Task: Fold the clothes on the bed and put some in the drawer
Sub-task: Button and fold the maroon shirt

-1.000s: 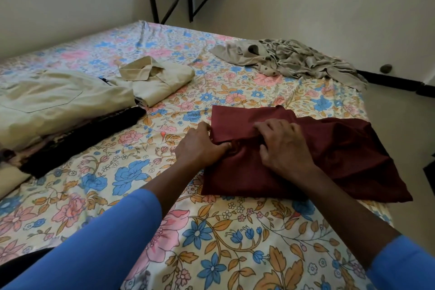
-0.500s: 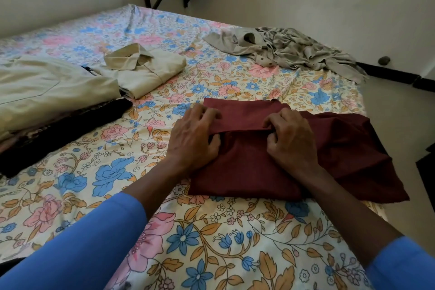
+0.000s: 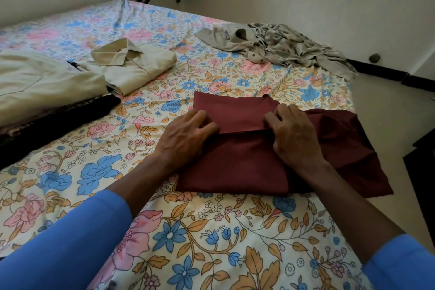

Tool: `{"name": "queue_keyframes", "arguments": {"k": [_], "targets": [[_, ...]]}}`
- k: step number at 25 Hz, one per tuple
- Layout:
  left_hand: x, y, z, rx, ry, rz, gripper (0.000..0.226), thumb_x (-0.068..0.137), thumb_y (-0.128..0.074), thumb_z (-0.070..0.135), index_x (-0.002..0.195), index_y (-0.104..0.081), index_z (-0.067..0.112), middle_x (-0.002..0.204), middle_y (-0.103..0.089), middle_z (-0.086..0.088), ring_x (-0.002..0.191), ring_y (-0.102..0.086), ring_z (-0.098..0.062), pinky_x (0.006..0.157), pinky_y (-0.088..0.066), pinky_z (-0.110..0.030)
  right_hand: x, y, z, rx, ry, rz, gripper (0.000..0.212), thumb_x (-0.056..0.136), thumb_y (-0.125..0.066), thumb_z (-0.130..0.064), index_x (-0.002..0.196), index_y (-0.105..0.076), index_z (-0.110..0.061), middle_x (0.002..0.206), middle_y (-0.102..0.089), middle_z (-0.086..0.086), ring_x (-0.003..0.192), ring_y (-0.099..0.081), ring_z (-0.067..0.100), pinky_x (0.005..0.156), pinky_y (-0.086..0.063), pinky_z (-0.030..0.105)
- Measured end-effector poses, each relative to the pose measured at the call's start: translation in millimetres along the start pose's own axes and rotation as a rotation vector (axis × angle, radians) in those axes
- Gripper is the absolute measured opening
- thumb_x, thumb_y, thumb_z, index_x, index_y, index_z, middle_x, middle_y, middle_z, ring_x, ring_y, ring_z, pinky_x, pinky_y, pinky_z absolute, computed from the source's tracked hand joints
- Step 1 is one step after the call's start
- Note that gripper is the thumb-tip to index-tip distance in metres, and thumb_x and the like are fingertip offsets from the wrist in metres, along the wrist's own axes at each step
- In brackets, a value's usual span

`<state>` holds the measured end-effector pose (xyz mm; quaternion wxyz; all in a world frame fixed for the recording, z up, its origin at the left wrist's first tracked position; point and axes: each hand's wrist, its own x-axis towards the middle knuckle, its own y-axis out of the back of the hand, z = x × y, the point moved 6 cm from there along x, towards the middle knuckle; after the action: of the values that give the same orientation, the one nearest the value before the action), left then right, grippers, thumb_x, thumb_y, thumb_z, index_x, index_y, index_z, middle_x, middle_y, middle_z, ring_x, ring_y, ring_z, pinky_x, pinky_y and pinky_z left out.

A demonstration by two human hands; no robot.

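Newly folded over, maroon garment (image 3: 247, 162), left hand (image 3: 186, 139), right hand (image 3: 296, 141), grips pinching its fold

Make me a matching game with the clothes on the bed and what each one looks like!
Things:
1. maroon cloth
2. beige shirt
3. grey garment
4. black cloth

States:
A. crumpled in a heap
B. folded neatly, collar on top
C. held by the left hand and right hand
D. partly under a cream garment

Pairs: 1-C, 2-B, 3-A, 4-D
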<state>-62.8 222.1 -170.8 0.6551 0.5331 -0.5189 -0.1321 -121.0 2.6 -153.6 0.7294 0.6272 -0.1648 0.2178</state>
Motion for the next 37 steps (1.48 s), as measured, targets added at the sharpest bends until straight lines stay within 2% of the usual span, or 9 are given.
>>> {"name": "queue_keyframes", "arguments": {"k": [3,7,10,19,25,29,32,35,37], "targets": [[-7,-6,-15,-0.112,0.156,-0.100,0.039,0.097,-0.045,0.040,0.115,-0.076,0.026,0.113,-0.061,-0.001,0.103,-0.054,-0.019,0.074,-0.051,-0.036,-8,-8,0,0.063,0.075,-0.149,0.038,0.074,-0.064,0.002,0.108,-0.070,-0.015,0.097,-0.061,0.003,0.092,-0.054,0.027,0.077,-0.047,0.043],[-24,-8,-37,-0.451,0.956,-0.049,0.056,0.096,-0.051,0.063,0.124,-0.068,0.017,0.125,-0.062,-0.007,0.118,-0.057,-0.026,0.091,-0.046,-0.039,-21,-3,11,0.409,-0.146,-0.234,0.032,0.094,-0.051,-0.029,0.116,-0.074,-0.026,0.107,-0.067,-0.006,0.099,-0.058,0.018,0.093,-0.048,0.048],[-22,-16,-33,-0.644,1.243,-0.248,0.062,0.088,-0.071,0.065,0.111,-0.066,0.008,0.108,-0.069,-0.003,0.106,-0.067,-0.025,0.092,-0.054,-0.042,-38,-2,1,0.355,-0.112,-0.374,0.050,0.102,-0.042,-0.058,0.144,-0.055,-0.035,0.127,-0.059,-0.005,0.117,-0.055,0.017,0.104,-0.045,0.045],[-22,9,-33,-1.007,1.309,-0.083,0.023,0.093,-0.077,0.016,0.115,-0.073,0.022,0.104,-0.077,-0.007,0.083,-0.077,-0.021,0.076,-0.065,-0.037,-69,12,-28,0.377,-0.063,-0.599,0.066,0.104,-0.037,-0.062,0.163,-0.017,-0.040,0.172,-0.013,-0.008,0.159,-0.011,0.020,0.127,-0.016,0.046],[6,93,-53,-0.853,1.227,-0.011,0.023,0.091,-0.073,-0.002,0.110,-0.076,0.012,0.075,-0.077,-0.005,0.055,-0.072,-0.014,0.050,-0.059,-0.027,-71,33,-45,0.848,-0.147,-0.584,0.067,0.100,-0.054,-0.059,0.159,-0.031,-0.037,0.165,-0.034,-0.009,0.149,-0.034,0.013,0.123,-0.031,0.041],[63,125,-23,-0.808,1.137,-0.092,0.013,0.088,-0.076,0.004,0.100,-0.077,0.009,0.088,-0.077,-0.013,0.061,-0.073,-0.017,0.045,-0.056,-0.025,-71,56,26,0.849,-0.513,-0.154,0.041,0.095,-0.066,-0.044,0.132,-0.065,-0.026,0.129,-0.064,-0.003,0.119,-0.060,0.015,0.103,-0.052,0.045],[123,106,28,-0.915,1.049,-0.133,0.024,0.085,-0.079,0.007,0.106,-0.071,-0.002,0.100,-0.073,-0.017,0.082,-0.074,-0.026,0.053,-0.062,-0.031,-102,63,102,0.640,-0.984,-0.072,0.043,0.090,-0.068,-0.044,0.130,-0.063,-0.026,0.131,-0.060,0.006,0.125,-0.056,0.030,0.103,-0.048,0.048],[179,67,85,-0.853,0.953,-0.174,0.033,0.070,-0.081,0.017,0.096,-0.070,-0.001,0.097,-0.073,-0.019,0.083,-0.075,-0.030,0.072,-0.066,-0.048,-147,24,146,1.054,-1.498,-0.151,0.088,0.059,-0.077,-0.053,0.138,-0.054,-0.023,0.137,-0.058,0.011,0.123,-0.057,0.035,0.103,-0.051,0.051],[201,38,124,-0.730,0.888,-0.209,0.025,0.072,-0.076,0.018,0.089,-0.065,0.003,0.093,-0.071,-0.016,0.082,-0.073,-0.030,0.074,-0.066,-0.044,-157,12,152,1.403,-1.612,-0.103,0.086,0.053,-0.078,-0.047,0.132,-0.061,-0.017,0.127,-0.067,0.009,0.108,-0.066,0.031,0.085,-0.059,0.043]]}}
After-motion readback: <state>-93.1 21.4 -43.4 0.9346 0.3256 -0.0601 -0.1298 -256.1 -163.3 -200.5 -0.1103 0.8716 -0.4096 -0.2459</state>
